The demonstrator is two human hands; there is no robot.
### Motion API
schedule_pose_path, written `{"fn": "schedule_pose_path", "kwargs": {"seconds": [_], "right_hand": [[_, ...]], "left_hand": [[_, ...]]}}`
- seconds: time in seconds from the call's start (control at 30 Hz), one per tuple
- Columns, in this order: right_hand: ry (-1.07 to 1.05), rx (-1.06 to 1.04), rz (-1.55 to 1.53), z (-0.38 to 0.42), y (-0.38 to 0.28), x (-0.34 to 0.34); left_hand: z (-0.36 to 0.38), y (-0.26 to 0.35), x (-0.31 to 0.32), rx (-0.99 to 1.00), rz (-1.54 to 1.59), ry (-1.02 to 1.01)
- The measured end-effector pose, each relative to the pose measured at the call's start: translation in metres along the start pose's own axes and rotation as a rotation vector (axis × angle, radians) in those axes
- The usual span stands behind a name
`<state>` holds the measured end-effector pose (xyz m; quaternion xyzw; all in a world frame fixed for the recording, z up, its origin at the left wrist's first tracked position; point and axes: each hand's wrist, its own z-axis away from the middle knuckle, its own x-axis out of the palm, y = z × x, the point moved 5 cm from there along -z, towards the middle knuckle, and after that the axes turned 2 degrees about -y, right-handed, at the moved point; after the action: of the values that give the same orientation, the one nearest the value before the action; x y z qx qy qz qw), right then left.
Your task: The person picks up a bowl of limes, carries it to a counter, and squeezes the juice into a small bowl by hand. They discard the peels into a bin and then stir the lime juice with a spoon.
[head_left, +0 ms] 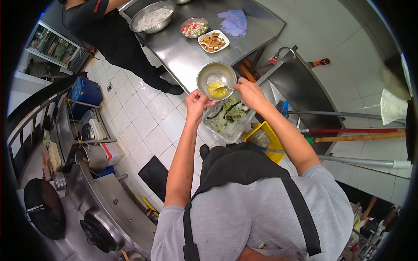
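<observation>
My left hand (pixel 198 105) pinches the near rim of a metal mixing bowl (pixel 223 70), which is tilted toward me. A chunky yellow mixture (pixel 214 89) has gathered at the bowl's near side. The fingers of my right hand (pixel 251 93) are closed on the handle of a metal spoon (pixel 226 88), whose end rests in the mixture. Just below the bowl is a clear plastic container (pixel 212 131) with pale and green vegetable scraps in it.
On the steel table (pixel 257 30) stand a large bowl of white strips (pixel 153 17), a bowl of chopped vegetables (pixel 194 28), a dish of browned pieces (pixel 213 42) and a purple cloth (pixel 234 21). A person in dark clothes (pixel 109 39) stands left. A yellow bin (pixel 272 138) is near my right arm.
</observation>
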<state>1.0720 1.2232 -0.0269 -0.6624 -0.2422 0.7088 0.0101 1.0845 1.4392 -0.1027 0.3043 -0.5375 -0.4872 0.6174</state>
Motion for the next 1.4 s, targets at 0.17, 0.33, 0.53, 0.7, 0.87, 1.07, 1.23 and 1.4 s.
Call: {"fn": "schedule_pose_path", "kwargs": {"seconds": [0.17, 0.33, 0.53, 0.7, 0.87, 1.07, 1.23, 1.4], "right_hand": [[0.015, -0.029, -0.022, 0.006, -0.002, 0.0], [0.045, -0.036, -0.042, 0.013, -0.005, -0.008], [0.064, -0.039, -0.054, 0.015, 0.0, -0.007], [0.043, -0.047, -0.014, 0.024, 0.001, -0.013], [0.052, -0.076, -0.045, 0.035, 0.002, -0.036], [0.155, -0.018, -0.056, -0.015, 0.005, -0.024], [0.128, -0.033, 0.014, -0.02, -0.002, 0.001], [0.095, -0.045, -0.014, 0.003, 0.001, -0.013]], "left_hand": [[-0.011, 0.004, -0.005, 0.01, -0.01, 0.003], [-0.012, 0.013, 0.001, 0.013, 0.008, 0.022], [-0.017, 0.011, -0.001, 0.015, 0.01, 0.016], [-0.02, 0.006, -0.001, 0.015, -0.002, 0.012], [-0.022, -0.001, -0.008, 0.013, -0.023, 0.004], [-0.012, -0.002, 0.003, -0.022, -0.035, -0.021], [-0.007, -0.004, 0.006, -0.01, -0.005, -0.035], [-0.003, 0.0, 0.006, 0.0, -0.028, -0.02]]}}
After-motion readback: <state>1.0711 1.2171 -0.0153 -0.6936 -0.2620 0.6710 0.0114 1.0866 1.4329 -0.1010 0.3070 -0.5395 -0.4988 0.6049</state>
